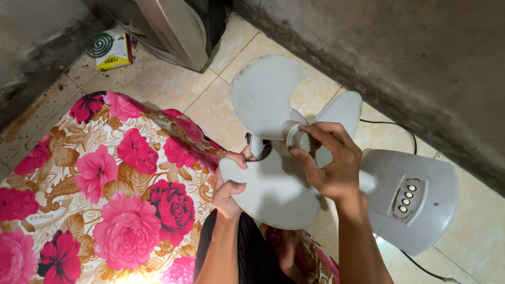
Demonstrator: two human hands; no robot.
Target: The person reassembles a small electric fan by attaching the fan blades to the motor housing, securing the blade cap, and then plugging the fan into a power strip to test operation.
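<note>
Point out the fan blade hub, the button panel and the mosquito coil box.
fan blade hub (301, 138), head view, white centre cap.
button panel (407, 198), head view, middle button.
mosquito coil box (114, 52), head view, yellow top face.

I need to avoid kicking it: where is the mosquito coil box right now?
In the head view, the yellow mosquito coil box lies on the tiled floor at upper left, beside the grey wall, beyond the floral cloth.

1 fan blade (273, 189) with 3 vanes, 1 fan base (415, 210) with 4 buttons (406, 198), 1 box (113, 51).
</note>
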